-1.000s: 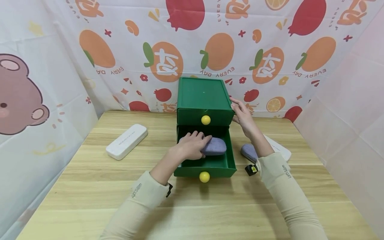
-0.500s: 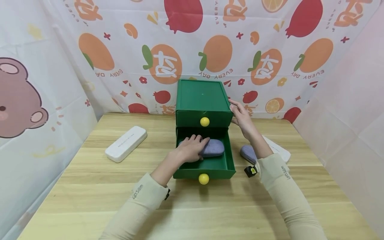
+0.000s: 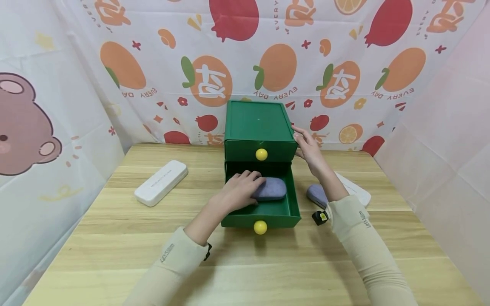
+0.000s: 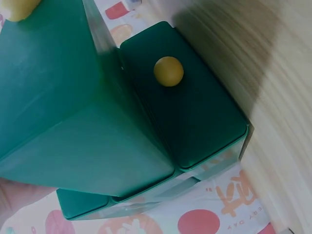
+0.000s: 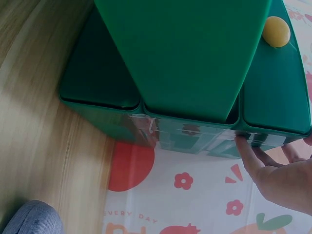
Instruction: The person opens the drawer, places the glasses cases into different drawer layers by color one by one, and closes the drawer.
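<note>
A green cabinet (image 3: 258, 121) with stacked drawers stands on the table. Its middle drawer (image 3: 281, 208) is pulled out and holds a purple glasses case (image 3: 272, 189). Over the case's left part lies my left hand (image 3: 239, 191), fingers on the far side and top, thumb low on the near side; this hand hides the left end. The left wrist view catches a bit of that hand (image 4: 19, 195) at its lower left edge. With fingers fairly straight, my right hand (image 3: 311, 153) touches the cabinet's right side near the top drawer (image 5: 280, 83).
A white glasses case (image 3: 161, 182) lies left of the cabinet. To the right, partly behind the right forearm, are another purple case (image 3: 317, 194) and another white case (image 3: 356, 191). The bottom drawer (image 4: 195, 112) is closed. A fruit-print cloth (image 3: 153, 106) hangs behind.
My left hand and forearm have shifted slightly left along the purple case, covering its left end and baring more of its right part. The right hand keeps its place on the cabinet's side.
</note>
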`<state>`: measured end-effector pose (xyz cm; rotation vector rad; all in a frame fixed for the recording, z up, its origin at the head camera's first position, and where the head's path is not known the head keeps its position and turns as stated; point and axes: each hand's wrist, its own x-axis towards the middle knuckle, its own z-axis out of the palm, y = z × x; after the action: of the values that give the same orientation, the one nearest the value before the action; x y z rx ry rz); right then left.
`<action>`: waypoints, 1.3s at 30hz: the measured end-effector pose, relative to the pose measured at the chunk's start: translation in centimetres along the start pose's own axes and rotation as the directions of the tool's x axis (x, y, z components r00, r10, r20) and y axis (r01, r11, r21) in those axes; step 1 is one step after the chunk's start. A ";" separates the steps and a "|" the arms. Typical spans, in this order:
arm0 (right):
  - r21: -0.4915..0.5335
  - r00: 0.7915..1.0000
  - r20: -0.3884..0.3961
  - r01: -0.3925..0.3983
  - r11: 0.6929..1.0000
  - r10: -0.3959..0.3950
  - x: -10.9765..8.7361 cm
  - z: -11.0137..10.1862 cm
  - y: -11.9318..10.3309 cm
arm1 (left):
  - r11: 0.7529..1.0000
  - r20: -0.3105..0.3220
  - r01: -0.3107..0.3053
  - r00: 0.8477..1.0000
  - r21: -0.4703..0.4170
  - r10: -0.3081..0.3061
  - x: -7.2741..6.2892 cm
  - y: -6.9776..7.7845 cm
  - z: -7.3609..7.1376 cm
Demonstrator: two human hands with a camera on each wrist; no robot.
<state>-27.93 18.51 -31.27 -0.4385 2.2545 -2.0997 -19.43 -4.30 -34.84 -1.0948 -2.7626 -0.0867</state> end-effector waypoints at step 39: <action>-0.011 1.000 0.015 -0.025 1.000 0.025 -0.9 0.5 -1.4 | 0.977 -0.318 -0.056 0.940 0.207 0.122 0.9 -2.0 1.8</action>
<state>-26.72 18.17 -30.08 -0.4228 2.2518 -2.0669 -21.72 -4.96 -36.48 -1.0449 -2.3659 0.0132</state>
